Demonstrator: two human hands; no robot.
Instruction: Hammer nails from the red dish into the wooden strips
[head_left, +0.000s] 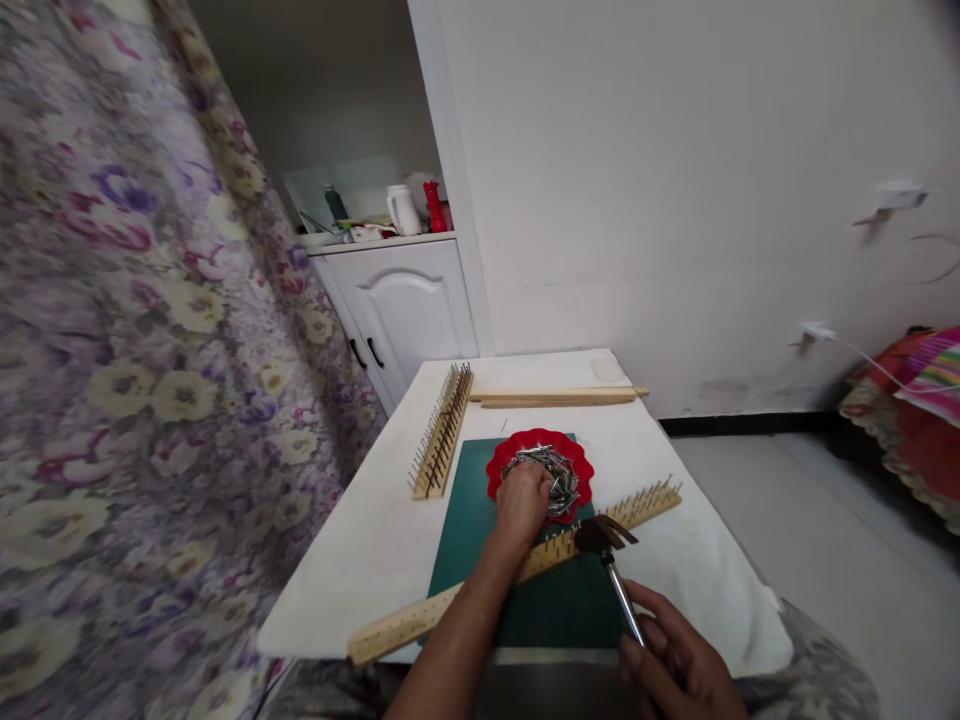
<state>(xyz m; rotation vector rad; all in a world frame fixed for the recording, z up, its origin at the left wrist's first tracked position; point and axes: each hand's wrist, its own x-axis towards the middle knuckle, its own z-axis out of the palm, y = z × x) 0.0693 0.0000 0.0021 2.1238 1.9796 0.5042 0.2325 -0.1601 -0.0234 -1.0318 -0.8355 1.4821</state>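
My left hand [525,500] reaches into a scalloped red bowl [499,464] with its fingers curled into the heap of silvery nails [566,485]; the fingertips are partly hidden among them. My right hand [679,660] grips a claw hammer [619,590] by its metal shaft, the dark head resting over or just above a wooden strip [405,625]. This strip lies slantwise across a green mat [469,510], under my left forearm. Rows of nails stand up from its right part, while small holes or marks dot its left part.
On the white table [337,560], nail-studded wooden strips [431,480] lie at the left. More bare strips [555,397] lie along the back. A floral curtain [150,400] hangs left, a white cabinet [420,300] stands behind, and a wall [637,200] borders the far side.
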